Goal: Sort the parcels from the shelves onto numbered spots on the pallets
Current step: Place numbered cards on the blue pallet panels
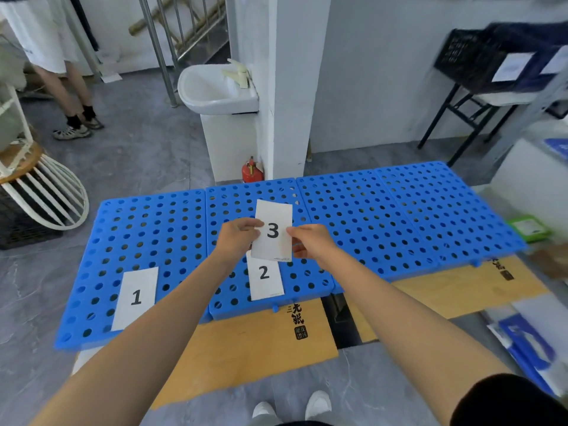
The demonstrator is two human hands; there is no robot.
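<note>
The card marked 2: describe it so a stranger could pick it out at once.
Find the row of blue pallets on the floor; take the second from the left. Near its front edge lies the card marked 2. The card marked 1 lies one pallet further left, and the card marked 3 is held by the left hand and right hand.

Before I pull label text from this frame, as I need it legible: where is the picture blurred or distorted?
Head view: card 3, pinched by the left hand and right hand, is sharp, as are card 1 and card 2; head view, upper right: the black crate is smeared by motion blur; head view, edges: the blue pallets bow from wide-angle distortion; light is soft, without glare.
</note>
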